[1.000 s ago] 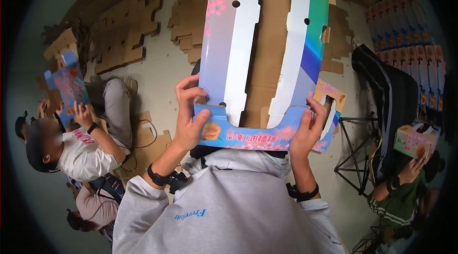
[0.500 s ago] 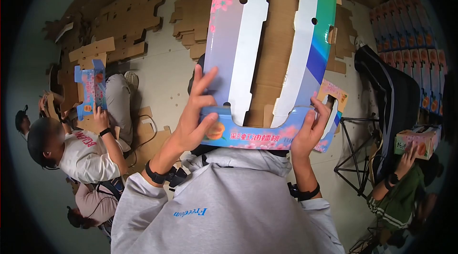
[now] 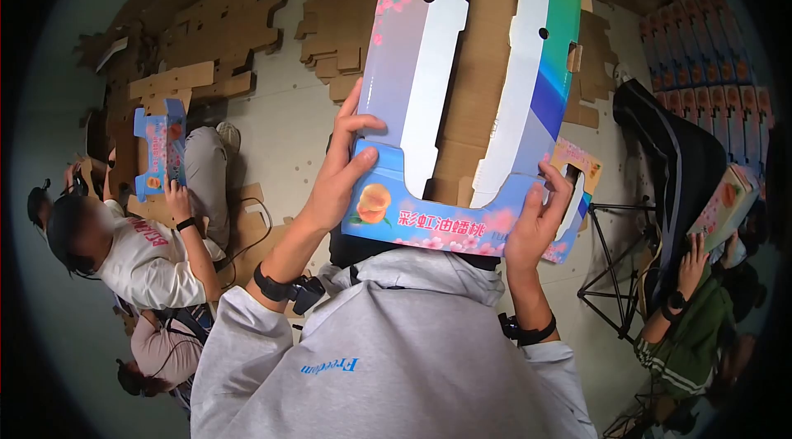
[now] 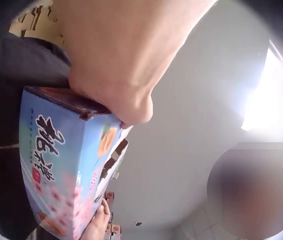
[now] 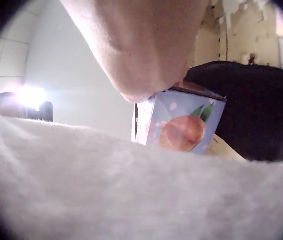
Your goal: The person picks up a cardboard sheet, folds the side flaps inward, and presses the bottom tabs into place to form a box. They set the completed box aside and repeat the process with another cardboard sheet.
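Observation:
A printed cardboard peach box [image 3: 462, 208] lies in front of my chest in the head view, its white-edged top flaps parted over a brown inside. My left hand [image 3: 340, 171] grips its near left corner, thumb on the blue end panel and fingers along the lilac side. At the near right corner, my right hand [image 3: 532, 220] holds the same panel with bent fingers. In the left wrist view, the box [image 4: 51, 155] shows a blue face with large dark characters and blossoms. A peach print marks the box [image 5: 181, 132] in the right wrist view, where the sleeve covers its lower part.
Another printed carton [image 3: 569, 224] stands just right of my right hand. Flat cardboard stacks [image 3: 214, 35] cover the floor ahead. A black tripod [image 3: 615, 266] and a long black bag [image 3: 672, 142] are right. Finished-looking boxes [image 3: 701, 51] stand behind. People handle boxes on both sides.
The box has shifted slightly right, and its near left corner has risen. My left hand has moved up with that corner, fingers now against the side. The right hand has hardly moved.

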Action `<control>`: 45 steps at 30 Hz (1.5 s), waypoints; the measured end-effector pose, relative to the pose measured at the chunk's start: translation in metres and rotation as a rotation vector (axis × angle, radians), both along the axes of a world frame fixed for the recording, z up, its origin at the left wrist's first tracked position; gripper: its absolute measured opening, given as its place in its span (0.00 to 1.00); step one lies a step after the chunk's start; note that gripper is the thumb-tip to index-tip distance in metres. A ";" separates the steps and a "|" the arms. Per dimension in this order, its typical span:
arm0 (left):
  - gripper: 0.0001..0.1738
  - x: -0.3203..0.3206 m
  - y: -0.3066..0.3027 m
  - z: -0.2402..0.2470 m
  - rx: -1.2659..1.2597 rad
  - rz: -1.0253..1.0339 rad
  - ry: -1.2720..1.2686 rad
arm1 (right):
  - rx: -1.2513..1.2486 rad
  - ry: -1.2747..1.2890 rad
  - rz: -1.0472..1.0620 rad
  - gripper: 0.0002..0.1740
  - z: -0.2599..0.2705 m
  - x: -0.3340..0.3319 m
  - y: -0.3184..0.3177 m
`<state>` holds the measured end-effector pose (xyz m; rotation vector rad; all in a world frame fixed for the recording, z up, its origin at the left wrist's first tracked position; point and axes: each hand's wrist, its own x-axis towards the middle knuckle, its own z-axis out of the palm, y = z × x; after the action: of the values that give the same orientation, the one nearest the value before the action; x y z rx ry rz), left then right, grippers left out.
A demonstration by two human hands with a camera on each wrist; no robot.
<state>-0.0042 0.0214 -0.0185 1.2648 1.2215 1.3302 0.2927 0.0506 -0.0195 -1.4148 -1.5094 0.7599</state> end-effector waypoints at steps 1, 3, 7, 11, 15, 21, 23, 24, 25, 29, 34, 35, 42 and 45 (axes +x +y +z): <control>0.20 0.000 0.001 -0.001 -0.030 0.009 -0.085 | 0.002 -0.007 0.006 0.17 0.001 -0.001 0.000; 0.20 0.005 0.001 0.001 -0.019 0.046 -0.066 | -0.003 0.001 0.006 0.17 0.000 0.000 -0.001; 0.20 0.010 -0.032 -0.001 -0.038 0.068 0.016 | -0.014 -0.003 0.079 0.18 -0.014 0.021 -0.014; 0.19 -0.002 -0.085 -0.004 -0.005 0.028 0.551 | 0.069 -0.290 0.268 0.20 -0.022 0.057 -0.050; 0.13 0.024 -0.061 0.043 0.479 -0.126 1.107 | 0.505 -0.774 0.333 0.11 0.032 0.027 -0.040; 0.15 0.046 -0.033 0.027 0.616 -0.461 1.218 | 0.501 -0.679 0.872 0.11 0.037 -0.014 -0.011; 0.18 0.050 -0.039 0.020 0.678 -0.411 1.163 | 0.471 -0.645 0.961 0.13 0.031 -0.006 -0.020; 0.19 0.054 -0.044 0.018 0.688 -0.408 1.172 | 0.474 -0.667 0.931 0.15 0.028 -0.007 -0.027; 0.20 0.054 -0.045 0.016 0.702 -0.408 1.180 | 0.459 -0.674 0.923 0.14 0.026 -0.007 -0.026; 0.17 0.051 -0.041 0.020 0.613 -0.498 1.156 | 0.358 -0.530 0.943 0.10 0.037 -0.009 -0.016; 0.23 0.030 0.003 0.056 0.590 -0.198 1.162 | 0.422 -0.465 0.648 0.14 0.088 -0.035 0.052; 0.29 0.028 0.024 0.067 0.536 -0.068 1.124 | 0.447 -0.506 0.566 0.18 0.100 -0.043 0.070; 0.29 0.015 0.119 0.076 0.271 0.347 1.028 | 0.463 -0.625 0.395 0.18 0.083 -0.070 0.163; 0.25 0.011 0.120 0.074 0.348 0.369 0.852 | 0.403 -0.513 0.380 0.14 0.086 -0.062 0.163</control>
<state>0.0069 0.1409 0.0552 2.0492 1.9312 1.3283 0.2304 0.2132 0.0661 -1.0689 -2.2260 0.2785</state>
